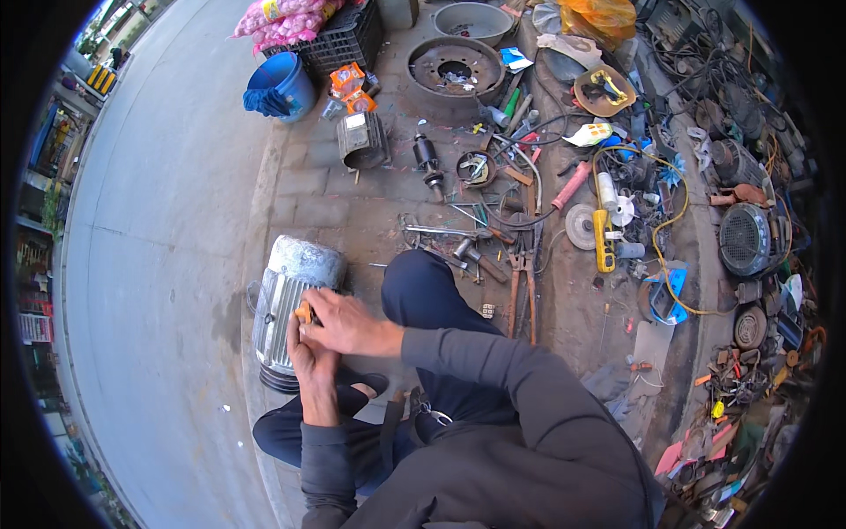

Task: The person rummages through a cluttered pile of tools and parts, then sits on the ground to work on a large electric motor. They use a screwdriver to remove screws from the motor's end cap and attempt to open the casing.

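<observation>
Blue bucket (300,95) near black crate (345,53)

The electric motor (284,310) lies left of the hammer (486,264). Beyond the motor, the motor housing (356,134) sits left of the armature (426,154). The wheel rim (420,78) lies beyond the armature, right of the crate (351,55). Mesh sacks (286,22) rest on the crate, behind the bucket (302,91).

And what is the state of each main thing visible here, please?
Orange piece: held between left hand and right hand
Finned motor: lying on its side
Blue bucket: upright, cloth over its edge
Black crate: topped with pink sacks
Hammer: lying down
Yellow handset: lying down
</observation>
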`<state>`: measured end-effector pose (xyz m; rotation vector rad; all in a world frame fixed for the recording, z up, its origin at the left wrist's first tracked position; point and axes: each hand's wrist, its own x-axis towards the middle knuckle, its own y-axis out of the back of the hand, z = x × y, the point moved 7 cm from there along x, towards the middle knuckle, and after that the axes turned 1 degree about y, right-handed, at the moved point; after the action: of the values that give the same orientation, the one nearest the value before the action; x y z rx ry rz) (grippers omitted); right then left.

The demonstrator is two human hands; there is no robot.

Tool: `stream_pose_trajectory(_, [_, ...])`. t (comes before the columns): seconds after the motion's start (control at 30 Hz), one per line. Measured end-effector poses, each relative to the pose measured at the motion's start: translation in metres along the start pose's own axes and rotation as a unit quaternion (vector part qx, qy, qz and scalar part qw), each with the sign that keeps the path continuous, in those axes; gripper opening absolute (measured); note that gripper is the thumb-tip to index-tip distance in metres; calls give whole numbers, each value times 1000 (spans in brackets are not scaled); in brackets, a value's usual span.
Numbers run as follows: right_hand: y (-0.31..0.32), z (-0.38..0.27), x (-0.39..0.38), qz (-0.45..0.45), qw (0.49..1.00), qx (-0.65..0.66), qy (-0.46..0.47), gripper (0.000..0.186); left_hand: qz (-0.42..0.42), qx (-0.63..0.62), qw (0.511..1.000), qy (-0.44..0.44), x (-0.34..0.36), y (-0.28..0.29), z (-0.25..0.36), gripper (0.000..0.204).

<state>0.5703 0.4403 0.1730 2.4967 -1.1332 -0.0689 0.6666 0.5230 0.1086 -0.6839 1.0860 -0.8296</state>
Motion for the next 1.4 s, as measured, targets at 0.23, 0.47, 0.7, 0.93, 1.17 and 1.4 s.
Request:
stream_pose_trajectory(0.23, [79, 41, 93, -39, 995, 4, -90, 46, 70, 352, 933, 29, 27, -47, 33, 50])
stream_pose_trajectory(0.47, [111, 309, 107, 55, 963, 59, -255, 28, 42, 758, 642, 107, 37, 71, 170, 49])
stream_pose_trajectory(0.7, [38, 477, 88, 86, 857, 220, -458, 32, 255, 839, 469, -108, 44, 216, 246, 57])
stream_pose_trajectory(0.93, [38, 525, 102, 161, 868, 126, -453, 41, 230, 854, 401, -241, 80, 236, 211, 59])
stream_pose_trajectory(1.17, [101, 514, 70, 90, 896, -190, -391, 34, 247, 850, 395, -247, 78, 228, 218, 60])
stream_pose_trajectory(1.4, [207, 477, -21, 119, 853, -358, -360, 24, 237, 860, 389, -229, 88, 255, 221, 64])
